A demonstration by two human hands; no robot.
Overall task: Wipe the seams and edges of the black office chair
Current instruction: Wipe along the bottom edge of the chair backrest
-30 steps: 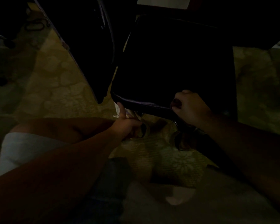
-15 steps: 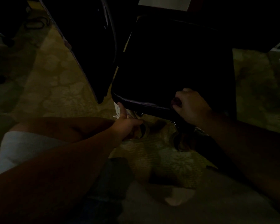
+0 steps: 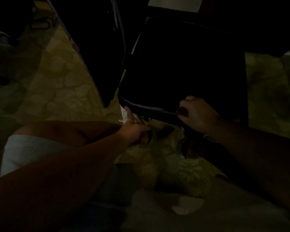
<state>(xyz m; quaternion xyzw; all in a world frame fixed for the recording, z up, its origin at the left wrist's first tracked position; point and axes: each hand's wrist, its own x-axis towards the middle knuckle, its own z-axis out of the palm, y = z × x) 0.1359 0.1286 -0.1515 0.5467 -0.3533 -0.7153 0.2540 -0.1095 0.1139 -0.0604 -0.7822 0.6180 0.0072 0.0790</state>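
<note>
Black vinyl covers the office chair seat (image 3: 182, 67), which fills the upper middle of the frame; its piped front edge (image 3: 149, 108) runs across the centre. The right hand (image 3: 196, 113) is fisted on that seam, fingers curled round something too dark to name. The left hand (image 3: 134, 129), thumb raised against the edge, grips a pale cloth (image 3: 124, 114) below it. Wiping well likely means following the piping steadily while bracing the seat. No writing is legible. Patterned carpet (image 3: 60, 84) surrounds everything.
</note>
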